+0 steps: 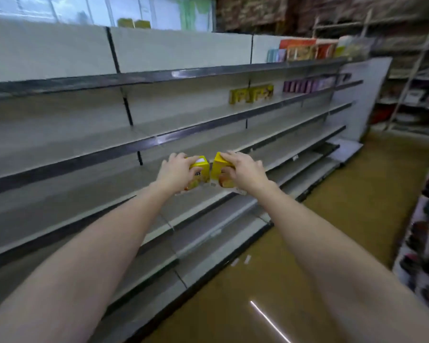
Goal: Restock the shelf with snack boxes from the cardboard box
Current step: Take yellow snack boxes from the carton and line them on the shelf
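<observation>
Yellow snack boxes [200,169]; grey shelf [60,144]

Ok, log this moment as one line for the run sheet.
stage: placing | left hand: grips yellow snack box | right hand: grips second yellow snack box | where: over shelf | cardboard box: not in view

Both bare forearms reach straight forward toward the shelf [159,142], the left hand [175,170] and right hand [244,170] side by side, each with fingers curled around a yellow box.
</observation>
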Action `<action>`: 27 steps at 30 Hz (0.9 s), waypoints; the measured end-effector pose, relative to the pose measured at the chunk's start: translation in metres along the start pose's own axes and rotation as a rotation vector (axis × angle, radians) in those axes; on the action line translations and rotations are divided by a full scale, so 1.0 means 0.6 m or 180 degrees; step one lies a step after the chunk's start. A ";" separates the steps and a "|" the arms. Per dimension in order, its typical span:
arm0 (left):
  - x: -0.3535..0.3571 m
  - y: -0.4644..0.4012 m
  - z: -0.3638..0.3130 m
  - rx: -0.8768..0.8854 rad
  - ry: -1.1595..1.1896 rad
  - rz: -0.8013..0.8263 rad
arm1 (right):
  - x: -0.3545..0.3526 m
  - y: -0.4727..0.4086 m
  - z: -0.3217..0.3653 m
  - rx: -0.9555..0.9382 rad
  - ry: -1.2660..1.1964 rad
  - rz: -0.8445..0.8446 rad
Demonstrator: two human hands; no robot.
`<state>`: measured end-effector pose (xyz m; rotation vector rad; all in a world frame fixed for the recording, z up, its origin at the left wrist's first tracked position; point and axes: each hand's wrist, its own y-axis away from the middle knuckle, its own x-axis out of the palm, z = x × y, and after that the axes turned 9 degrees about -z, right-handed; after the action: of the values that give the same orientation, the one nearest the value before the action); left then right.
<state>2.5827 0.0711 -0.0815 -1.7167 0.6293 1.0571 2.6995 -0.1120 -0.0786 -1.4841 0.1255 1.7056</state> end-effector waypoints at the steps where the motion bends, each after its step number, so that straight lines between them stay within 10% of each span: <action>1: 0.017 -0.035 -0.019 0.0049 0.0014 -0.0018 | 0.000 -0.023 -0.032 0.0041 0.0008 -0.0018; 21: 0.292 -0.635 -0.267 0.0298 0.0274 0.0491 | 0.030 -0.480 -0.557 0.0022 0.0332 -0.0203; 27: 0.377 -0.801 -0.286 0.0067 0.0271 -0.0143 | 0.073 -0.671 -0.682 -0.0216 -0.0187 -0.0432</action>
<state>3.1372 0.1096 -0.0294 -1.7570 0.6505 0.9471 3.2730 -0.0680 -0.0598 -1.4562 -0.0639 1.6561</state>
